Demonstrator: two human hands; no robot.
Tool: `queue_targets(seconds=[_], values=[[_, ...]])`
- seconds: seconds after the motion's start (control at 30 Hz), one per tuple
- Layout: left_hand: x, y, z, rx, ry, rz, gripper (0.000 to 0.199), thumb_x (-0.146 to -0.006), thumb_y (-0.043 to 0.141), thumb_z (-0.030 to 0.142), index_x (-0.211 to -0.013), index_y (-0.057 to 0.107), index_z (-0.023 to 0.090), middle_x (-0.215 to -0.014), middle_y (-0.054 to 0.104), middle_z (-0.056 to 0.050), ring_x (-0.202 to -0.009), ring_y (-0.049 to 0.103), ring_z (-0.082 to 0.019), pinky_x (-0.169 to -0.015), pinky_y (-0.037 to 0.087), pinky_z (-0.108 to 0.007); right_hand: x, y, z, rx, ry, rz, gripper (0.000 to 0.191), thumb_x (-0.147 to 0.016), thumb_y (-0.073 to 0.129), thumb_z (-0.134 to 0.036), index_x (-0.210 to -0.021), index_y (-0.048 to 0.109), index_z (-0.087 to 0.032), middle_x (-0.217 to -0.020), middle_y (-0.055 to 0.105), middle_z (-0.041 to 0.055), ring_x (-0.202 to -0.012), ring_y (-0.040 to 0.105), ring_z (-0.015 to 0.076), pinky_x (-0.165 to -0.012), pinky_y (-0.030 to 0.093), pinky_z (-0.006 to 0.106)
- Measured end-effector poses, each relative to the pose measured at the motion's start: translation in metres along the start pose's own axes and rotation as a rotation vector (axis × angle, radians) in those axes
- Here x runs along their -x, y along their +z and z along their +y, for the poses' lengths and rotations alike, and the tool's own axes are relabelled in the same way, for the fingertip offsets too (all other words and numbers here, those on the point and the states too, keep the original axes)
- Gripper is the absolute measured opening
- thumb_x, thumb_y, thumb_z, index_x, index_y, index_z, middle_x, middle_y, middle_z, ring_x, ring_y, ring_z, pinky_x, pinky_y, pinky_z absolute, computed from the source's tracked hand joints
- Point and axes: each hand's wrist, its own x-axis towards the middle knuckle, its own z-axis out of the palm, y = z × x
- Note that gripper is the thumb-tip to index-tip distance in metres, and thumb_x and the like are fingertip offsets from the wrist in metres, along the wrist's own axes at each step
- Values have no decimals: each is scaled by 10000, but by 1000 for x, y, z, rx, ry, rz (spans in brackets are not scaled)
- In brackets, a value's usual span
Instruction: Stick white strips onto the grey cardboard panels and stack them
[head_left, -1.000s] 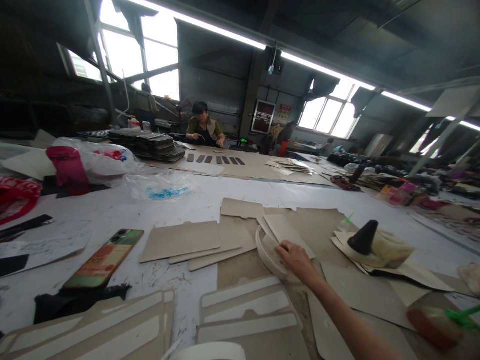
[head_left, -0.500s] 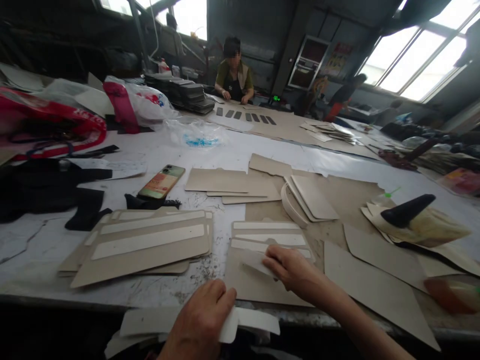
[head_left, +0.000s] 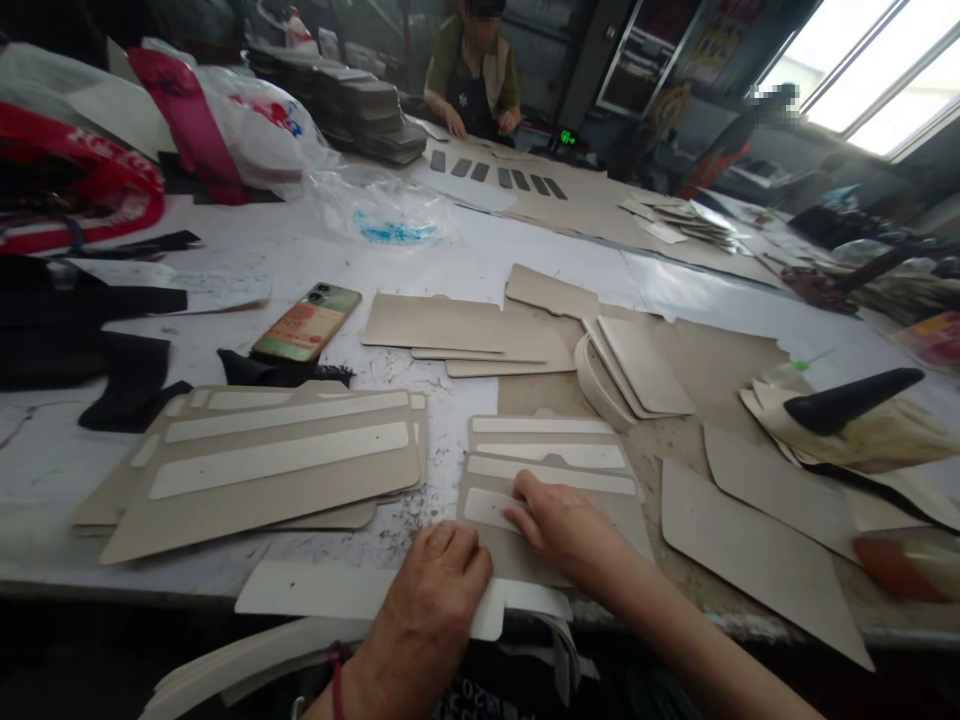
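At the table's front edge, my left hand is closed over white strips; more strips fan out below, over my lap. My right hand has bent fingers on a short-looking white strip, which lies on a beige board. Part of that strip is hidden under the hand. Just above it on the same board is another strip, and a second board with two strips shows behind. To the left rests a stack of similar boards, the top one bearing two white strips.
Plain beige boards lie to the right, near a black-handled tool. Further back are loose beige pieces, a phone, black cloth and plastic bags. A person works across the table.
My right hand has brought the strip from a tilted hold down flat onto the board. My left hand has shifted slightly up and right with its strips. The camera view has tilted down.
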Motion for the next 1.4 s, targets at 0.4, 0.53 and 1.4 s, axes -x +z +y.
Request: queue_targets(seconds=[0.4, 0.53, 1.4], values=[[6, 17, -6, -61, 23, 166, 301, -879, 281, 84, -844, 577, 122, -1148, 489, -136, -1074, 414, -256, -871, 400, -411, -6, -2, 2, -4, -16, -57, 113, -896, 460, -297, -902, 503, -192, -780, 676, 51, -718, 634, 219, -551, 303, 267], [4, 15, -7, -73, 19, 136, 316, -871, 274, 80, -863, 582, 148, -1217, 529, -103, -1076, 431, -249, -861, 405, -392, -6, -6, -1, 14, -6, -82, 118, -897, 455, -287, -916, 509, -184, -800, 681, 61, -729, 639, 220, -564, 331, 272], [0, 5, -8, -169, 79, -43, 285, -848, 315, 62, -949, 557, 174, -1298, 510, -41, -1076, 427, -238, -883, 404, -349, -5, -9, -7, 1, 10, -33, 153, -872, 495, -259, -945, 561, -143, -778, 694, 113, -720, 664, 265, -564, 457, 311]])
